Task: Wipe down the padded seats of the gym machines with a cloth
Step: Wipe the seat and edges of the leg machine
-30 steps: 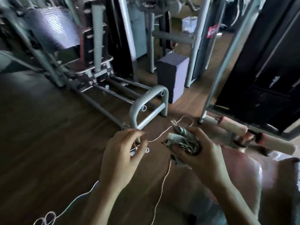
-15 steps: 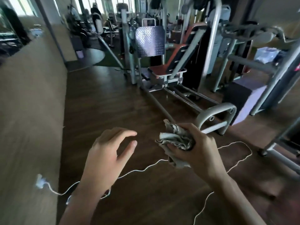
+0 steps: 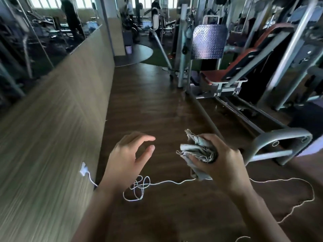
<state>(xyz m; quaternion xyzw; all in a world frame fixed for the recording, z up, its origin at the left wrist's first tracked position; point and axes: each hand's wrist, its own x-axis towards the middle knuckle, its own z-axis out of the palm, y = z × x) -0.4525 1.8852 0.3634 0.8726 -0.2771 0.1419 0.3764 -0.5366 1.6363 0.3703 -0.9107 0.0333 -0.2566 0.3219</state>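
- Gym aisle: since half a second ago the cloth (image 3: 197, 151) has kept its place in my right hand (image 3: 225, 165), while the view has lifted to take in more of the aisle and the wall panel (image 3: 52, 119).
- The right hand's fingers are curled tight round the crumpled grey cloth, and a loose tail hangs below the palm.
- The left hand (image 3: 125, 158) hovers beside it, fingers loosely spread and half bent, holding nothing. A second ago it was pinching the white cord (image 3: 166, 182), which now lies tangled on the floor (image 3: 157, 105) beneath it.
- The nearest padded seat (image 3: 213, 75), red, sits on the sled machine up the aisle to the right, well apart from the cloth and, I judge, not yet wiped. A diamond-patterned footplate (image 3: 208, 41) stands just beside it.
- The risk as I read it: the cord loops across the floor between me and that seat and runs to a plug (image 3: 83, 170) on the wall panel. A careless step could snag a foot or yank the plug.
- The grey floor frame (image 3: 279, 138) near the right hand is a second thing to stumble on.
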